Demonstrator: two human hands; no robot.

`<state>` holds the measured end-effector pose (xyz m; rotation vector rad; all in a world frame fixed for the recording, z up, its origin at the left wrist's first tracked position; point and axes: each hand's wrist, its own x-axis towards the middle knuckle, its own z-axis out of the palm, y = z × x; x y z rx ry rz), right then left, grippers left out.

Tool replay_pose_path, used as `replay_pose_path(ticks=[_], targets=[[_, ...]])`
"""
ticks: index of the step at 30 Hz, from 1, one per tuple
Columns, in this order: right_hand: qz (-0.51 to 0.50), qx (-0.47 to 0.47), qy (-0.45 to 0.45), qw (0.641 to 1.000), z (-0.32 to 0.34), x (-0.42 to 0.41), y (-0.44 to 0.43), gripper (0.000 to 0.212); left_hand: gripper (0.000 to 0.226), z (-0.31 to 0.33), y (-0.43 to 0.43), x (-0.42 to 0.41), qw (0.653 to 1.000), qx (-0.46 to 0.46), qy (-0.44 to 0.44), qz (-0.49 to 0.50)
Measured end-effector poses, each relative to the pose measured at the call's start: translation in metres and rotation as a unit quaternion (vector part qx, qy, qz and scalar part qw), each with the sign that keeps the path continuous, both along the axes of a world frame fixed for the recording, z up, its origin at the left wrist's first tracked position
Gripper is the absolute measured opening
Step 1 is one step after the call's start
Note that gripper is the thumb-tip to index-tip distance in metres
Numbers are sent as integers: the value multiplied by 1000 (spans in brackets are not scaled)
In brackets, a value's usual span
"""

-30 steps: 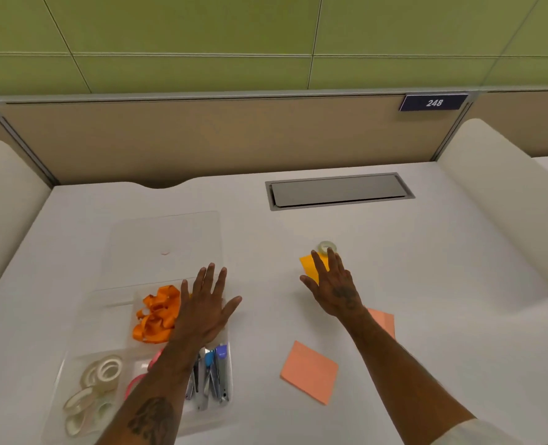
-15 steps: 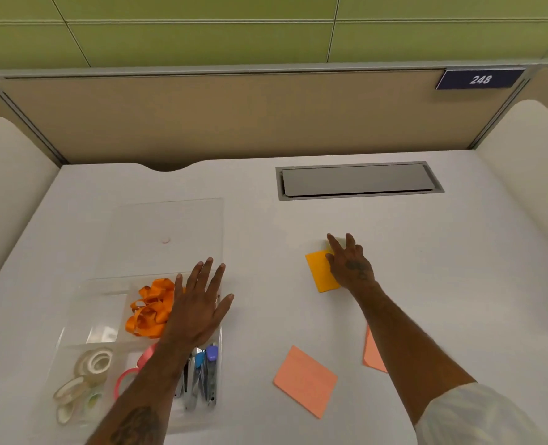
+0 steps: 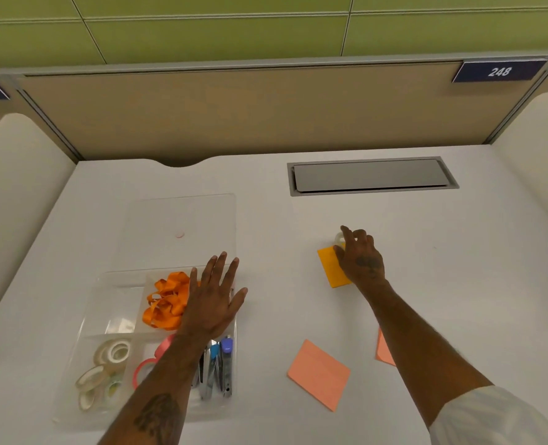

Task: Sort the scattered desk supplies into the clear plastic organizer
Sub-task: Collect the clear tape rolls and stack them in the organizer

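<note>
Clear plastic organizer (image 3: 118, 297) lies beneath the outspread, released fingers (image 3: 222, 264) of the left hand (image 3: 214, 300). The right hand (image 3: 361, 258) curls its fingers round a small tape roll (image 3: 337, 238) on the worktop (image 3: 426, 284), an orange sticky note (image 3: 330, 269) beside the thumb.

Clear plastic organizer (image 3: 182, 216) holds orange ribbon (image 3: 165, 303), tape rolls (image 3: 112, 351) and staplers (image 3: 219, 370) in separate compartments. Loose beside it lie an orange sticky pad (image 3: 330, 268), seemingly a small tape roll (image 3: 338, 238) at its far corner, and two salmon sticky pads (image 3: 319, 374) nearer.
</note>
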<state>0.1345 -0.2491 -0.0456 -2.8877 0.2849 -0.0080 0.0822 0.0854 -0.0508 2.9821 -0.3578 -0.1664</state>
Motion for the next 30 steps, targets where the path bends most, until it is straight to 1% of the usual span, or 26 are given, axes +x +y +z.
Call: replay_pose_path(ticks=[3, 6, 9, 12, 17, 20, 21, 23, 27, 30], targets=[[-4, -3, -6, 1000, 8, -9, 8, 55, 82, 2, -1, 0, 1000, -4, 0, -5], [-11, -8, -13, 1000, 17, -19, 20, 56, 87, 4, 1, 0, 1000, 16, 9, -7], [-19, 8, -32, 999, 28, -30, 38, 57, 87, 10, 5, 0, 999, 37, 7, -14], [-9, 28, -54, 998, 36, -43, 64, 56, 86, 18, 21, -5, 999, 36, 3, -26], [7, 61, -84, 995, 44, -66, 118, 56, 87, 35, 72, -29, 999, 21, -12, -35], [33, 77, -103, 991, 47, -81, 156, 56, 97, 42, 112, -49, 998, 45, -20, -44], [39, 83, -101, 991, 48, -85, 170, 57, 100, 43, 126, -56, 997, 54, -16, -45], [52, 87, -92, 991, 51, -93, 196, 58, 99, 41, 155, -70, 998, 54, -16, -39], [93, 92, -78, 988, 59, -107, 247, 59, 97, 35, 213, -96, 999, 33, 0, -29], [135, 93, -76, 984, 66, -116, 282, 60, 105, 30, 245, -113, 999, 26, 23, -20]])
